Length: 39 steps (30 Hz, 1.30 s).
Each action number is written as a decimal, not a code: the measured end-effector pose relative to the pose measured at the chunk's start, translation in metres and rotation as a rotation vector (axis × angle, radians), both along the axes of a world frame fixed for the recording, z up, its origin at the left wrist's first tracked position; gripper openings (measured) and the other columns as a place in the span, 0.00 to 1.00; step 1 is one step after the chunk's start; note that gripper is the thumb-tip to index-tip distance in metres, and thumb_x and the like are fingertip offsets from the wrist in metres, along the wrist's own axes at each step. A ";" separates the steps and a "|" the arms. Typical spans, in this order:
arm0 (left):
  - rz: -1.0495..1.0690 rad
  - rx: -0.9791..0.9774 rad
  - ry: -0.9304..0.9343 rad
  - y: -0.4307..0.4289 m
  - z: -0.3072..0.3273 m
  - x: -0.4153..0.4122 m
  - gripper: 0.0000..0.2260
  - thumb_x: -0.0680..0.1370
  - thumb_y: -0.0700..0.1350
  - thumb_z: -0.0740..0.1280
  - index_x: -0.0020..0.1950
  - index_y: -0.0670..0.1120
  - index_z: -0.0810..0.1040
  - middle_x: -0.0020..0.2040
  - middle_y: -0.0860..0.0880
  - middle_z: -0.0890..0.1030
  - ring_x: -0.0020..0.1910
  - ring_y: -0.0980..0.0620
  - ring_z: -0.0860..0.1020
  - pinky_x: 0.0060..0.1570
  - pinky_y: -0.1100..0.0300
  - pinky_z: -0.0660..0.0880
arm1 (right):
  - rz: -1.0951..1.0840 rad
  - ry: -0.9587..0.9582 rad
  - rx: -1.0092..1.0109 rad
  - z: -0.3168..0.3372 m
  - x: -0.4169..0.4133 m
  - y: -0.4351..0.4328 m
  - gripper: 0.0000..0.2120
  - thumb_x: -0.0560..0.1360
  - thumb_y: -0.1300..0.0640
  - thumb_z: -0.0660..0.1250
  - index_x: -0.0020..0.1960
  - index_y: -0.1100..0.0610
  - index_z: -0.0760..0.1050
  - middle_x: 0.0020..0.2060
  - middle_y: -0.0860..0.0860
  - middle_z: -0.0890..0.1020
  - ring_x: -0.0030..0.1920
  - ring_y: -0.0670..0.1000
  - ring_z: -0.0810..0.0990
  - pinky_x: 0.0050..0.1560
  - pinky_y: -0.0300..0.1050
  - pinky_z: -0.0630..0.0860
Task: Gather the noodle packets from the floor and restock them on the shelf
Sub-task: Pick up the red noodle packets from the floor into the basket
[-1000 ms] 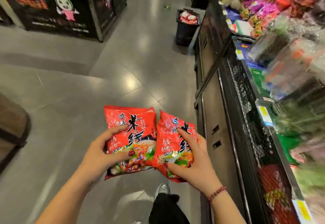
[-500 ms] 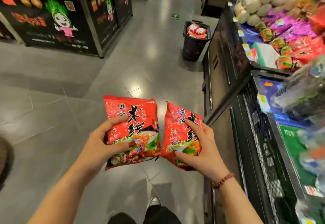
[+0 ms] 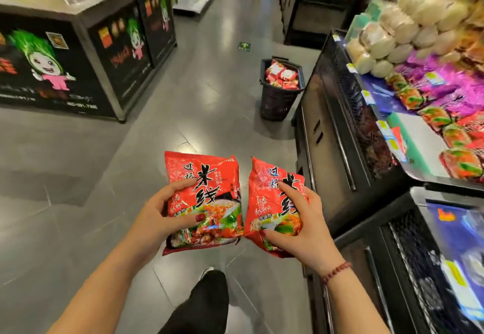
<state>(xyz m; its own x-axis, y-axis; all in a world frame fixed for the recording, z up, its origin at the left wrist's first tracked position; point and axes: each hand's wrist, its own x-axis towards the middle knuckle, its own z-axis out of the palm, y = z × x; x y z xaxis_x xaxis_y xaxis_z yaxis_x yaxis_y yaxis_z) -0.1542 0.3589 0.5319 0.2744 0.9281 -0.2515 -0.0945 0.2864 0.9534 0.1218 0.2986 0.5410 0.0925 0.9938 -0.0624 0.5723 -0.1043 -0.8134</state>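
Carry step, packets already in hand. My left hand [image 3: 167, 218] grips the left rice-noodle packet [image 3: 212, 174] by its left edge, thumb and forefinger curled over the printed face, other fingers hidden behind. My right hand [image 3: 303, 229] grips the right rice-noodle packet [image 3: 267, 192] the same way from its right edge, thumb low and forefinger high on the face. Both red packets are held face up in front of me, side by side, with lower corners touching between the two grips and tops slightly apart. They're off the floor [image 3: 104, 176] and not yet on the shelf.

The black shelf unit [image 3: 327, 129] stands just right of the right-hand grip. Its upper tier, up and to the right of the grip, shows red-and-green packets [image 3: 461, 162], which look like the matching stock, though it's blurred and I can't confirm. Well ahead of the grip, a black basket [image 3: 277, 103] stands on the floor against the shelf, holding more red packets [image 3: 282, 75].

Judgement: gathering for this pair is done and restocking is next. The next move calls for turning right, lifting both packets over the shelf rim and laying them flat beside the matching ones. The packets are soft and crinkly, so keep the pinch light. After that, the basket's contents probably come next.
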 end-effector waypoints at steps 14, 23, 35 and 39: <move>-0.085 -0.069 0.036 0.329 -0.003 0.057 0.42 0.45 0.55 0.85 0.60 0.61 0.79 0.62 0.50 0.76 0.56 0.45 0.81 0.46 0.48 0.82 | -0.056 0.039 -0.055 -0.008 0.042 0.306 0.40 0.65 0.50 0.79 0.65 0.30 0.57 0.68 0.39 0.56 0.60 0.34 0.63 0.44 0.15 0.63; -0.023 -0.049 0.066 0.568 -0.003 0.131 0.39 0.47 0.53 0.85 0.58 0.62 0.80 0.61 0.50 0.76 0.55 0.45 0.82 0.44 0.49 0.82 | -0.033 0.069 -0.068 -0.018 0.117 0.556 0.40 0.66 0.50 0.78 0.65 0.30 0.56 0.69 0.42 0.55 0.66 0.44 0.62 0.58 0.30 0.64; -0.076 -0.027 0.125 0.835 -0.018 0.194 0.41 0.49 0.57 0.84 0.61 0.62 0.78 0.62 0.51 0.76 0.57 0.45 0.80 0.47 0.49 0.82 | -0.089 0.093 -0.047 -0.023 0.182 0.811 0.40 0.65 0.49 0.79 0.65 0.30 0.58 0.68 0.41 0.56 0.66 0.43 0.62 0.60 0.25 0.60; -0.119 -0.010 0.079 0.950 -0.035 0.216 0.33 0.55 0.45 0.81 0.58 0.62 0.80 0.63 0.50 0.76 0.57 0.46 0.80 0.47 0.50 0.82 | -0.191 0.086 -0.034 -0.033 0.200 0.903 0.40 0.65 0.50 0.79 0.65 0.29 0.57 0.68 0.39 0.55 0.67 0.44 0.62 0.68 0.41 0.65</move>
